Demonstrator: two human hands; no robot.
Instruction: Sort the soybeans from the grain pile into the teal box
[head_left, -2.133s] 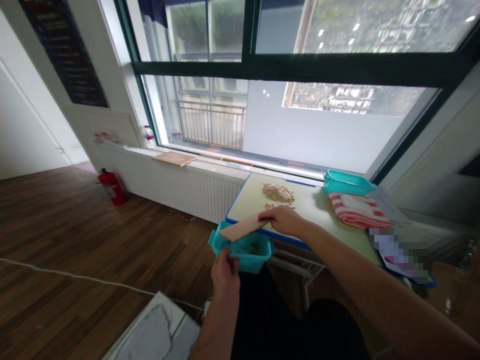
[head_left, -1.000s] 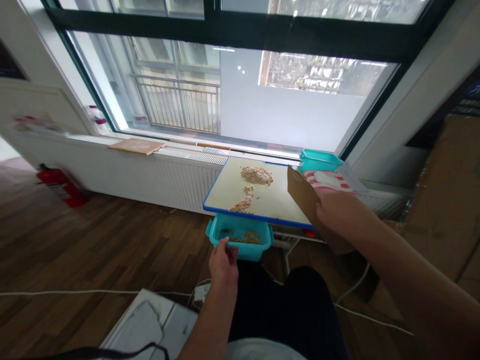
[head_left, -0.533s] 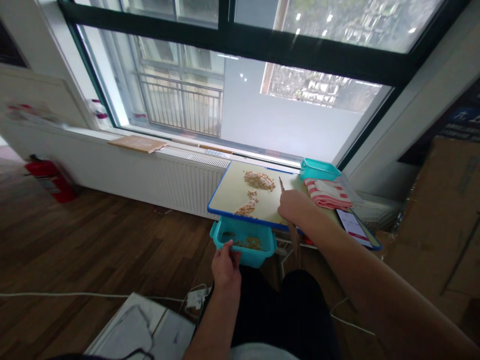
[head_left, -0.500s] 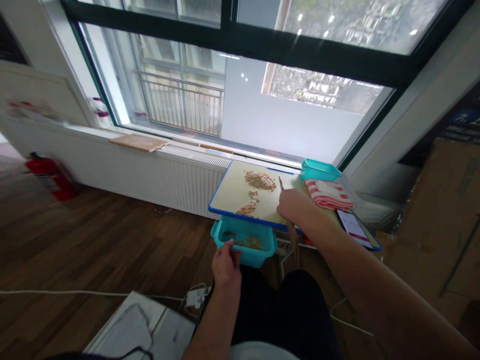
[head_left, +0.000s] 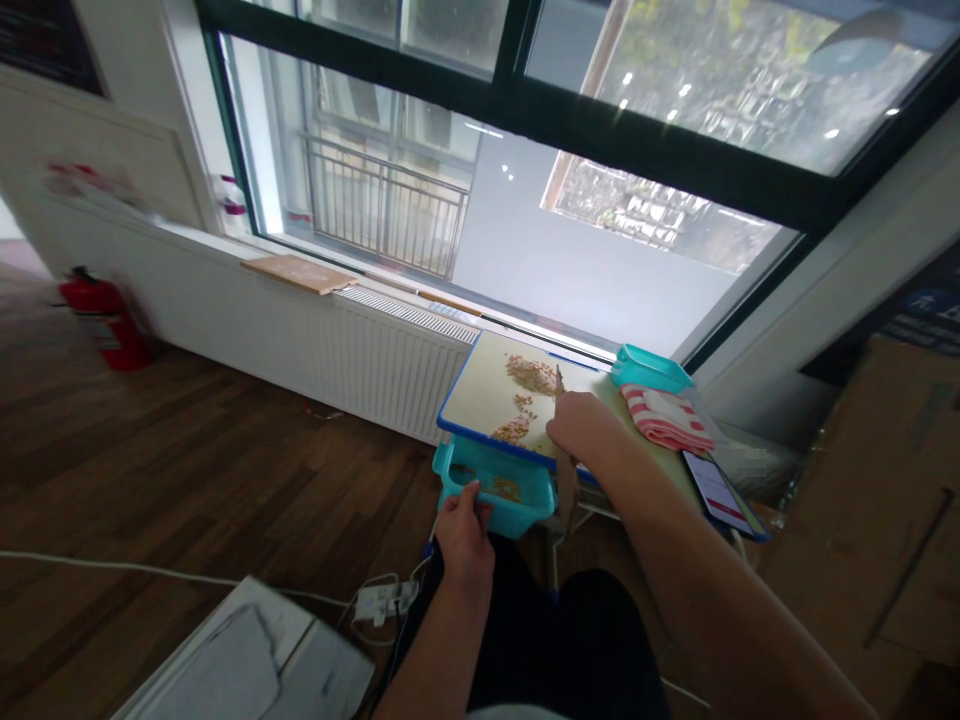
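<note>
My left hand point(head_left: 466, 540) pinches the near rim of a teal plastic bin point(head_left: 525, 515), held just below the front edge of the table. Small yellowish beans or grains point(head_left: 504, 488) lie on the bin's floor. In my right hand point(head_left: 579, 422) is a long, thin brown strip point(head_left: 566, 490), possibly wood or cardboard; the fist hides its middle. Its far tip stands at the right side of a larger pile of tan and reddish kernels point(head_left: 531, 375) on the blue-edged tabletop point(head_left: 474, 400). A smaller heap of kernels point(head_left: 514, 430) lies near the front edge.
On the table's right side are a second teal bin point(head_left: 651, 368), a folded red-and-white striped towel point(head_left: 666, 418) and a phone point(head_left: 716, 490). A radiator point(head_left: 397, 355) runs below the window. Cardboard boxes point(head_left: 877, 480) stand at right; a power strip point(head_left: 384, 600) lies on the floor.
My right hand has moved left over the table with the strip, bringing its tip to the larger pile. The left hand still grips the bin. The whole view has shifted slightly.
</note>
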